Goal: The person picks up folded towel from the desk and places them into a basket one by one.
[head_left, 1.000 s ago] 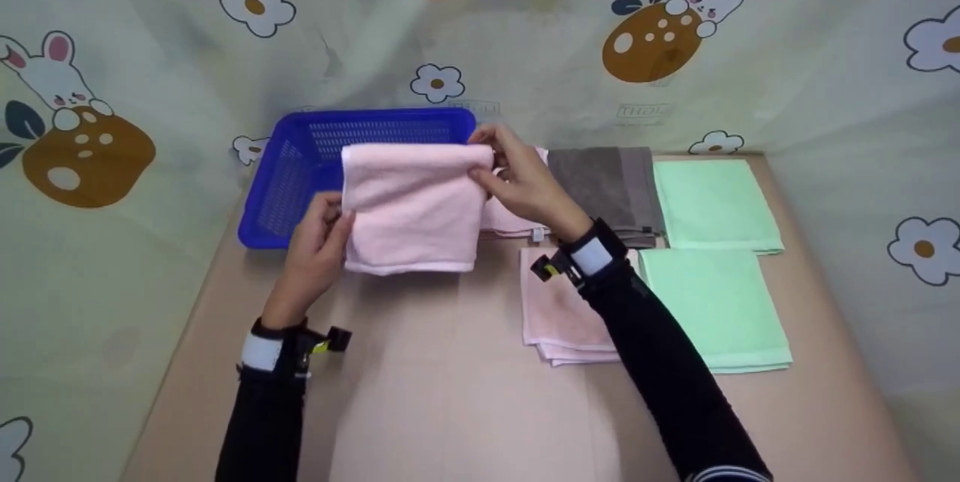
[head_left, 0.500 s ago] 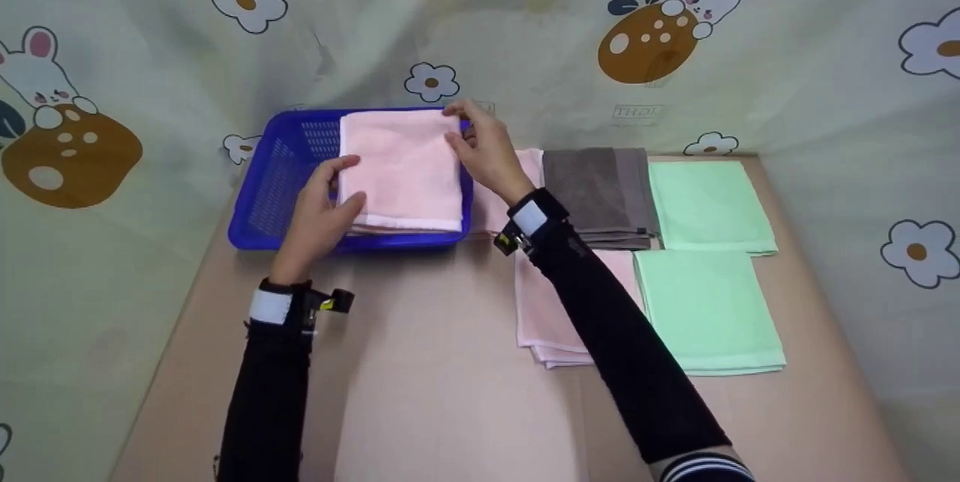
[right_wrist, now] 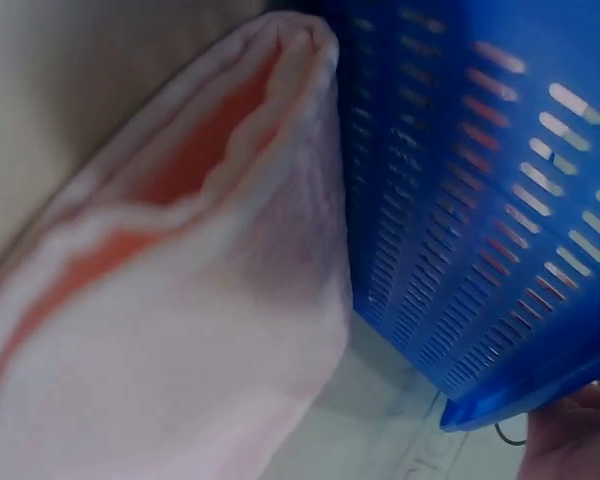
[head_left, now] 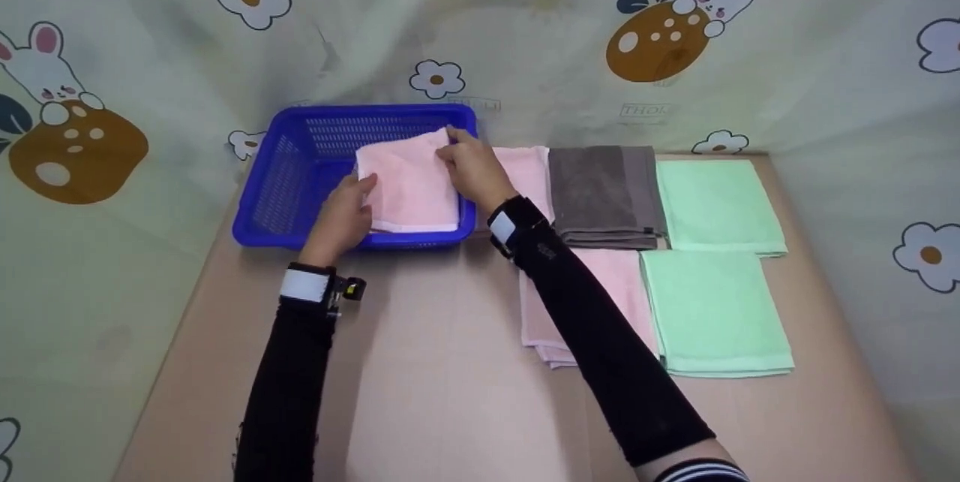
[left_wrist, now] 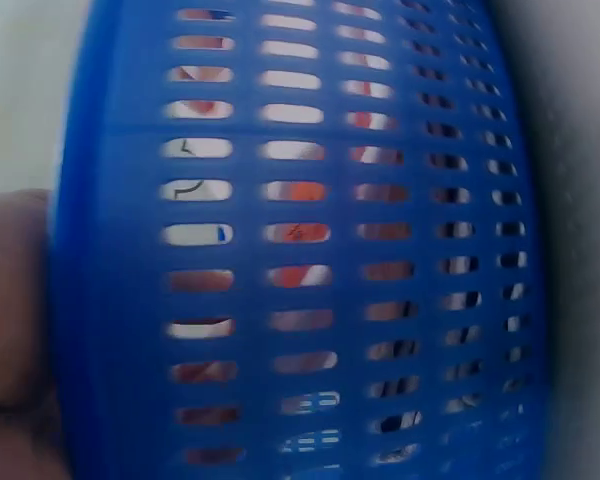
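A folded pink towel [head_left: 409, 185] sits low in the right half of the blue plastic basket [head_left: 266, 189], tilted slightly. My left hand [head_left: 341, 215] reaches over the basket's front rim and holds the towel's left edge, thumb on top. At the upper right corner, my right hand [head_left: 480, 170] pinches the same towel. The basket's slotted wall [left_wrist: 130, 300] fills most of the left wrist view and hides the left fingertips. In the right wrist view, part of the right hand [right_wrist: 580, 440] shows past the basket rim.
Right of the basket lie a folded pink towel [head_left: 521, 170], a grey towel stack [head_left: 600, 193] and a green towel [head_left: 720, 204]. Nearer stand another pink stack [head_left: 544, 317] and a green one [head_left: 720, 313]. A patterned curtain [head_left: 525, 39] hangs behind the table [head_left: 450, 392].
Both hands have carried the pink towel from in front of the basket, up over its rim, and then down inside its right half.
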The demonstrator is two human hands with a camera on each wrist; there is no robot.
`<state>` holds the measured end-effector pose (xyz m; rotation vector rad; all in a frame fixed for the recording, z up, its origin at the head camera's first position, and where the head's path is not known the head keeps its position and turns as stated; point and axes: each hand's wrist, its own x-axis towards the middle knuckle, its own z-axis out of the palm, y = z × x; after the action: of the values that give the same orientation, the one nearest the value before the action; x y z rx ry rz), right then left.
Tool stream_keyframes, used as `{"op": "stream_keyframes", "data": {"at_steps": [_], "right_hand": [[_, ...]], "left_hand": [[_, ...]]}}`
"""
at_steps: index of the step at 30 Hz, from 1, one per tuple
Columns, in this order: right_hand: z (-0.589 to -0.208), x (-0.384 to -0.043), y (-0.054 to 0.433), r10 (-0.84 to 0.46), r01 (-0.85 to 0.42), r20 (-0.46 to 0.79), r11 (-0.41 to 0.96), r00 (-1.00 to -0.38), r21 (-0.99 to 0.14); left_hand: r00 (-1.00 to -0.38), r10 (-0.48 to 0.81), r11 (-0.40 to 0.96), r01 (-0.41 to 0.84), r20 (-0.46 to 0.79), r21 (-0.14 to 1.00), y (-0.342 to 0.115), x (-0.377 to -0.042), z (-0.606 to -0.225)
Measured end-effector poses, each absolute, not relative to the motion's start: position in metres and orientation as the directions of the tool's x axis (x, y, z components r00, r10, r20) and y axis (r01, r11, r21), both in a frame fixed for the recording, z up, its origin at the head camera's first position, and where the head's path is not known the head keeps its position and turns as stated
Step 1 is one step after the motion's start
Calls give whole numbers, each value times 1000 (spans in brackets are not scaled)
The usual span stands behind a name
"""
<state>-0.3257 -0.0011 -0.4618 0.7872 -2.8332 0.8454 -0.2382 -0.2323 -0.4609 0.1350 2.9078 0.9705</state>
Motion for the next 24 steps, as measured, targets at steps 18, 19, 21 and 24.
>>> {"op": "stream_keyframes", "data": {"at_steps": [18, 19, 21, 24], "right_hand": [[-461, -320, -12, -641, -640, -60, 768, -766, -25], [-461, -320, -12, -646, -647, -74, 762, -760, -11], [-460, -320, -12, -654, -658, -98, 753, -750, 5], [-460, -319, -13, -647, -651, -117, 759, -754, 0]], "left_hand": [[-993, 93, 919, 57, -74, 389, -224, -238, -469], [-991, 103, 922, 62, -87, 383, -224, -239, -469], [-986, 119, 923, 67, -117, 378, -224, -240, -468], [-977, 133, 924, 61, -169, 376, -225, -242, -466]]}}
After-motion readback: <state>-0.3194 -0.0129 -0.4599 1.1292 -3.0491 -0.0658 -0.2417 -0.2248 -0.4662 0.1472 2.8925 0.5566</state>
